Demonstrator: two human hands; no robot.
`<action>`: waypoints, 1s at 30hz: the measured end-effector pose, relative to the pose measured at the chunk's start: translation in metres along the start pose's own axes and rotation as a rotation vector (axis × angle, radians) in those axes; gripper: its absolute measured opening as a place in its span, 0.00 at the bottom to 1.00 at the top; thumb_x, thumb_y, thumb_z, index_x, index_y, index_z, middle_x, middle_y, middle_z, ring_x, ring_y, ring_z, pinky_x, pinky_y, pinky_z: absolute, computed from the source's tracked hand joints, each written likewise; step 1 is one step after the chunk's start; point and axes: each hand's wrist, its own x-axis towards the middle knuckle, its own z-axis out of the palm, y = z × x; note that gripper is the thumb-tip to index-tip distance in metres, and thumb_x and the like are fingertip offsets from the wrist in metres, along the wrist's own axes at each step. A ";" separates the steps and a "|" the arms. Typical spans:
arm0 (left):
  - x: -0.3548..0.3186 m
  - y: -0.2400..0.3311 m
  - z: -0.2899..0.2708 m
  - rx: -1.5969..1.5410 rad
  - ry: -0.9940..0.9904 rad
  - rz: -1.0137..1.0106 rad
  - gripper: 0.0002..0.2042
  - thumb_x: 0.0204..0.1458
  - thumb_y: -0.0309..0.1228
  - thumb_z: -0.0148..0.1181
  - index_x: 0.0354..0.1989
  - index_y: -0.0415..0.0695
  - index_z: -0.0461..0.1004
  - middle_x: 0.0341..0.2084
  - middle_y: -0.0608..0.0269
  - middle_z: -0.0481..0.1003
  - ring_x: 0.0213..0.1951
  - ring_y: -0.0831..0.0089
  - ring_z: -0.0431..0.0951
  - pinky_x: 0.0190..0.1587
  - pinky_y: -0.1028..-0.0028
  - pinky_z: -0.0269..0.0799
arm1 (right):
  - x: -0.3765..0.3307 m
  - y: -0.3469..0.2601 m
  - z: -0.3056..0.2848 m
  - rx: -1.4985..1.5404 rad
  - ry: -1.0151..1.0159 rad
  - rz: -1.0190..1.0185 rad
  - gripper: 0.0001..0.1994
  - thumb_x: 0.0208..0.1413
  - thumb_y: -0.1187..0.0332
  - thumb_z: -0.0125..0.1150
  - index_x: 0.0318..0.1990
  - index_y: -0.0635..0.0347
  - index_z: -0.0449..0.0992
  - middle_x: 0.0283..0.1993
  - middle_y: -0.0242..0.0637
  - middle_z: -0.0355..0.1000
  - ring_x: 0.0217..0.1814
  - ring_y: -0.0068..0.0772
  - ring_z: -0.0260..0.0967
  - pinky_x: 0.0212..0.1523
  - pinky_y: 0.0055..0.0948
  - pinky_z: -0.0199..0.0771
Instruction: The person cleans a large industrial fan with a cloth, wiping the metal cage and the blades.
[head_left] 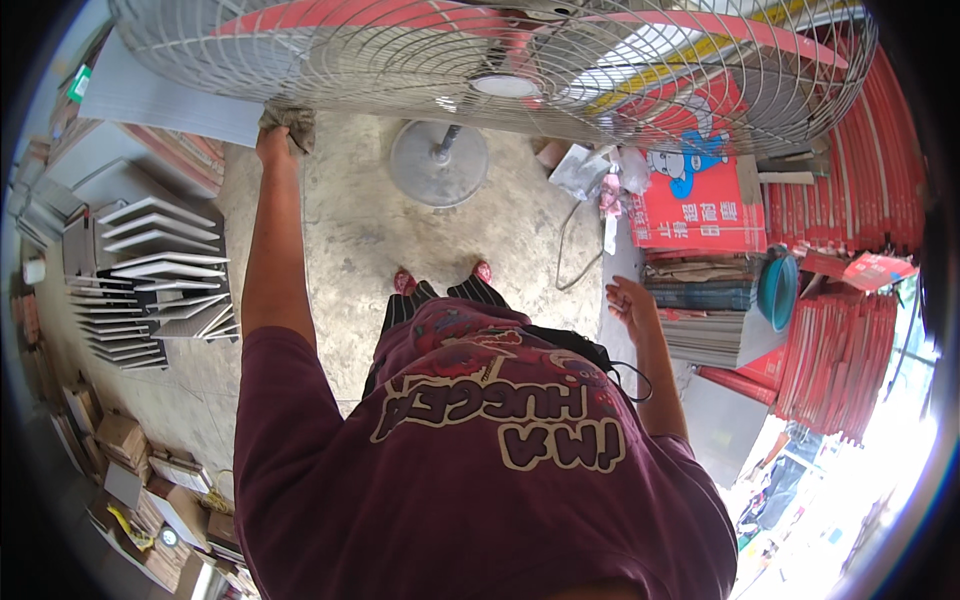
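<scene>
Grey panel [165, 95]: L hand [275, 138] w/ cloth [297, 125] at edge, arm [277, 235] outstretched, can't tell grip; R hand [630, 303] empty, fingers apart.

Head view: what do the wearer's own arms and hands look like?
Short, plain maroon sleeves; forearms uncovered. Right hand: no glove visible. Left hand: partly hidden by greyish-brown cloth, can't tell if worn. No watch or bracelet visible.
</scene>
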 end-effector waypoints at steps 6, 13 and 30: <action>0.016 -0.085 0.023 -0.048 -0.084 -0.109 0.26 0.40 0.16 0.51 0.54 0.39 0.66 0.47 0.55 0.71 0.47 0.59 0.74 0.48 0.64 0.73 | -0.028 0.073 -0.032 0.136 0.122 0.135 0.15 0.52 0.58 0.59 0.44 0.55 0.75 0.37 0.35 0.75 0.34 0.24 0.71 0.36 0.27 0.72; 0.036 -0.224 0.043 -0.074 -0.364 -0.199 0.22 0.40 0.17 0.48 0.48 0.37 0.69 0.40 0.52 0.76 0.38 0.60 0.78 0.39 0.64 0.77 | -0.037 0.111 -0.048 0.166 0.192 0.132 0.15 0.53 0.60 0.57 0.45 0.58 0.74 0.38 0.36 0.75 0.35 0.26 0.72 0.36 0.28 0.73; -0.229 -0.238 0.227 0.166 -0.620 -0.367 0.20 0.33 0.22 0.61 0.41 0.40 0.74 0.35 0.60 0.75 0.38 0.66 0.74 0.39 0.68 0.70 | -0.017 0.090 -0.066 0.163 0.156 0.139 0.14 0.56 0.63 0.54 0.47 0.57 0.74 0.39 0.36 0.75 0.36 0.25 0.72 0.36 0.28 0.73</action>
